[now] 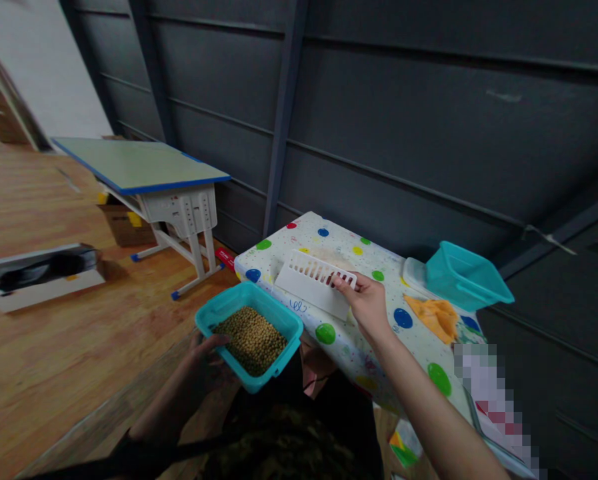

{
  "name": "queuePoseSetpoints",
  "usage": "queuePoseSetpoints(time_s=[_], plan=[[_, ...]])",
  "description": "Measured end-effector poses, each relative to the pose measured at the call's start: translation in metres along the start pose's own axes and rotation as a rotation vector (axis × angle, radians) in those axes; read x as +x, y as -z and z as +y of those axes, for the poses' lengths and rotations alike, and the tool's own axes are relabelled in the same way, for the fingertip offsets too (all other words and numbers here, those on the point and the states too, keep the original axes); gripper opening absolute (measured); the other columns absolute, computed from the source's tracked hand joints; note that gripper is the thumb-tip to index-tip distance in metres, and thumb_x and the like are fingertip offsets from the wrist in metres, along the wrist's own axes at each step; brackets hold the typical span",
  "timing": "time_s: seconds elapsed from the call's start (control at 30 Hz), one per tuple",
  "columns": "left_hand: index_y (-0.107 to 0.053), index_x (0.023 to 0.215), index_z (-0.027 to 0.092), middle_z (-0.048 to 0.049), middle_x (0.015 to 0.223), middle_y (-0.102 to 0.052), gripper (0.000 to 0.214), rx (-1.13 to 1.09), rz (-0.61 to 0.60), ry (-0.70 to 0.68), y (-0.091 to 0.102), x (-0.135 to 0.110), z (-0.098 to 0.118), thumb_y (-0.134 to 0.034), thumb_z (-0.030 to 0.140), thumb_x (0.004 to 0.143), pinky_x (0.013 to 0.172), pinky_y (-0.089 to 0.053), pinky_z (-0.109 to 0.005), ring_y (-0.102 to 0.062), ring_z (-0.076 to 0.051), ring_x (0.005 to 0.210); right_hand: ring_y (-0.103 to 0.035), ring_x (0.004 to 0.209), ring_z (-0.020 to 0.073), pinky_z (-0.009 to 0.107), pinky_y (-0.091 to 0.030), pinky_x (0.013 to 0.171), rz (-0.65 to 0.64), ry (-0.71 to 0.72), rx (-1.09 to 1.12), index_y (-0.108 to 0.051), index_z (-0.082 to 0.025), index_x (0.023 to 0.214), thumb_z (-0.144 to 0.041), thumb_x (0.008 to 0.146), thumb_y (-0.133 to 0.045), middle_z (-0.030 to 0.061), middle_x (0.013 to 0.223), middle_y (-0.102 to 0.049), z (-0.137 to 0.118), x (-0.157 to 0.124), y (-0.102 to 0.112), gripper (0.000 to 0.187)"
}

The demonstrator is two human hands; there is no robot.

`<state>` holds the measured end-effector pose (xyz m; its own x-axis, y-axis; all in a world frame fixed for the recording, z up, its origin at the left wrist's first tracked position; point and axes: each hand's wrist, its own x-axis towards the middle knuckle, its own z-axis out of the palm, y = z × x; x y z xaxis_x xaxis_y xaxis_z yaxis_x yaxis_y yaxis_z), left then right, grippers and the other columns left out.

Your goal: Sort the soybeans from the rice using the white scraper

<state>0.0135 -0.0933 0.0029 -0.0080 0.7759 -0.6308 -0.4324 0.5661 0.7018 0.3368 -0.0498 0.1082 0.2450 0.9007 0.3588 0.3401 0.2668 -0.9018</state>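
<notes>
My left hand grips the near-left side of a teal plastic basin, its thumb over the rim. Round yellowish soybeans lie in the basin, which is held beside the table's front edge. My right hand pinches the right end of a white plastic piece with a row of slots. That piece is tilted over the spotted tablecloth; whether its lower edge touches the cloth I cannot tell.
On the table's right stand a second teal basin, a white lid-like piece and an orange cloth. A dark panelled wall runs behind. To the left are a school desk, a cardboard box and an open white box.
</notes>
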Motion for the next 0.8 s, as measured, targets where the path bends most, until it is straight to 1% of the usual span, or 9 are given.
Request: queuePoseSetpoints(time_s=[0.1,0.17,0.3,0.43,0.5,0.57,0.67,0.73,0.8], plan=[[-0.052,0.136,0.03,-0.003,0.089,-0.07,0.065,0.063,-0.001,-0.06,0.0,-0.001,-0.001,-0.089,0.03,0.082,0.067,-0.066,-0.045,-0.08,-0.032,0.074,-0.068,0.069,0.0227,0.034,-0.053,0.067,0.057,0.002,0.005,-0.087,-0.021,0.082,-0.055,0.078,-0.087,0.0066,0.081,-0.084,0.001,0.001,0.003,0.034],[-0.053,0.136,0.03,-0.0029,0.088,-0.07,0.066,0.054,-0.013,-0.065,-0.001,-0.003,0.0,-0.089,0.031,0.082,0.068,-0.067,-0.046,-0.08,-0.033,0.074,-0.069,0.069,0.023,0.034,-0.053,0.067,0.069,0.003,-0.009,-0.088,-0.021,0.083,-0.055,0.078,-0.087,0.0065,0.081,-0.084,0.002,0.002,0.004,0.035],[-0.052,0.14,0.031,-0.0027,0.089,-0.071,0.071,0.06,0.004,-0.04,-0.003,-0.005,0.002,-0.09,0.028,0.08,0.067,-0.067,-0.046,-0.08,-0.031,0.071,-0.067,0.065,0.0223,0.034,-0.051,0.064,0.046,-0.02,-0.029,-0.087,-0.021,0.08,-0.056,0.077,-0.087,0.0055,0.075,-0.082,0.006,0.001,0.004,0.035],[-0.052,0.142,0.03,-0.0016,0.085,-0.069,0.077,0.044,0.011,-0.03,-0.004,-0.005,0.002,-0.093,0.027,0.077,0.064,-0.066,-0.041,-0.078,-0.029,0.068,-0.069,0.069,0.0235,0.035,-0.053,0.067,0.003,-0.024,0.001,-0.087,-0.021,0.08,-0.054,0.078,-0.086,0.0064,0.08,-0.084,0.004,-0.002,0.001,0.033],[-0.052,0.142,0.03,-0.0007,0.084,-0.068,0.076,0.039,0.012,-0.028,-0.004,-0.004,0.001,-0.092,0.027,0.078,0.063,-0.065,-0.04,-0.077,-0.029,0.068,-0.069,0.07,0.0232,0.034,-0.053,0.067,-0.009,-0.024,0.004,-0.087,-0.021,0.081,-0.054,0.079,-0.086,0.0064,0.08,-0.084,0.002,-0.004,0.0,0.032],[-0.051,0.141,0.031,-0.0011,0.085,-0.067,0.07,0.05,0.021,-0.035,-0.004,-0.003,0.001,-0.089,0.028,0.082,0.062,-0.065,-0.04,-0.077,-0.028,0.068,-0.068,0.068,0.0226,0.033,-0.052,0.066,-0.014,-0.022,-0.006,-0.087,-0.021,0.081,-0.053,0.08,-0.086,0.0059,0.078,-0.083,-0.001,-0.006,-0.001,0.032],[-0.05,0.138,0.03,-0.0002,0.085,-0.065,0.063,0.066,0.007,-0.052,-0.003,-0.003,0.0,-0.085,0.029,0.085,0.06,-0.064,-0.04,-0.073,-0.025,0.063,-0.068,0.067,0.0226,0.034,-0.051,0.065,-0.032,-0.03,-0.009,-0.087,-0.021,0.081,-0.054,0.08,-0.086,0.0064,0.078,-0.083,-0.004,-0.01,-0.002,0.033],[-0.05,0.139,0.03,0.0005,0.084,-0.063,0.067,0.052,-0.005,-0.053,-0.003,-0.003,0.0,-0.087,0.029,0.083,0.059,-0.063,-0.039,-0.071,-0.024,0.061,-0.069,0.068,0.023,0.034,-0.052,0.065,-0.047,-0.042,0.003,-0.087,-0.021,0.081,-0.055,0.079,-0.087,0.007,0.079,-0.083,-0.004,-0.012,-0.002,0.034],[-0.051,0.14,0.03,-0.0008,0.086,-0.065,0.073,0.033,-0.007,-0.038,-0.002,-0.002,0.0,-0.091,0.029,0.08,0.06,-0.063,-0.039,-0.073,-0.026,0.063,-0.069,0.068,0.0232,0.034,-0.052,0.065,-0.038,-0.044,0.01,-0.087,-0.021,0.081,-0.056,0.079,-0.087,0.0071,0.078,-0.083,-0.003,-0.012,-0.002,0.035]])
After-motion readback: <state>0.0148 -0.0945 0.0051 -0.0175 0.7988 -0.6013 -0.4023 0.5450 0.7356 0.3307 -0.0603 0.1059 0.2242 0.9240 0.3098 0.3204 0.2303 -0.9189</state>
